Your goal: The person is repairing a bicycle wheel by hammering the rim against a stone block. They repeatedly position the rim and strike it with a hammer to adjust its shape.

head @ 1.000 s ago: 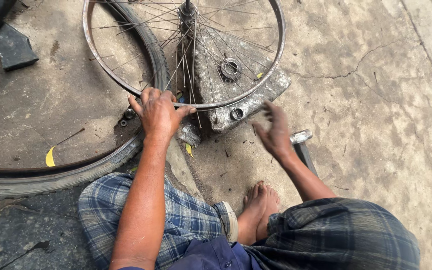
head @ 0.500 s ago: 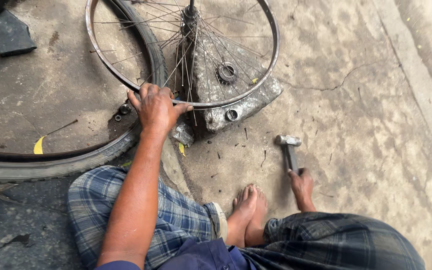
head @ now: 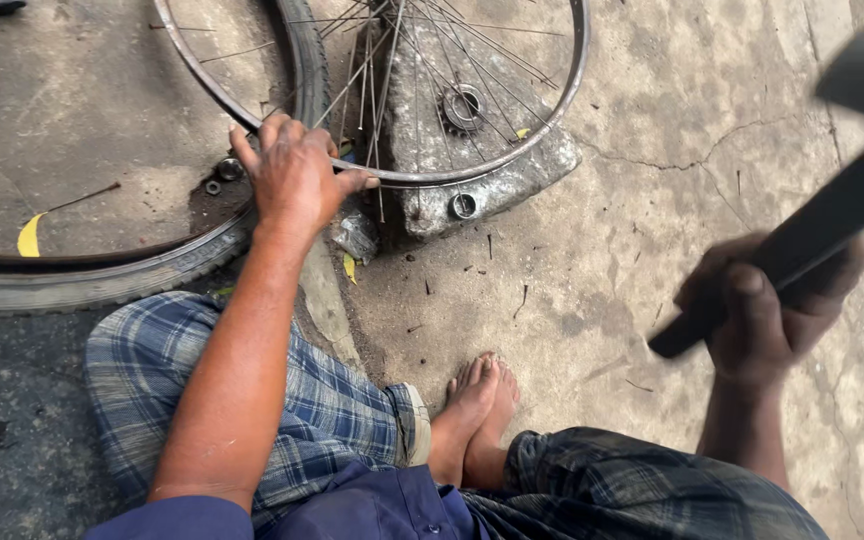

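Left hand (head: 297,180): arm outstretched, gripping one wheel rim (head: 472,175).
Right hand (head: 767,310): raised, clenching one blurred hammer (head: 812,225).

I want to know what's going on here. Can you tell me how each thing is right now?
Left hand: gripping the wheel rim.
Wheel rim: bare, no tyre on it, lying over a stone block.
Tyre: off the rim, flat on the ground.
Right hand: closed around a hammer handle.
Hammer: lifted up, blurred.
Feet: bare, crossed.
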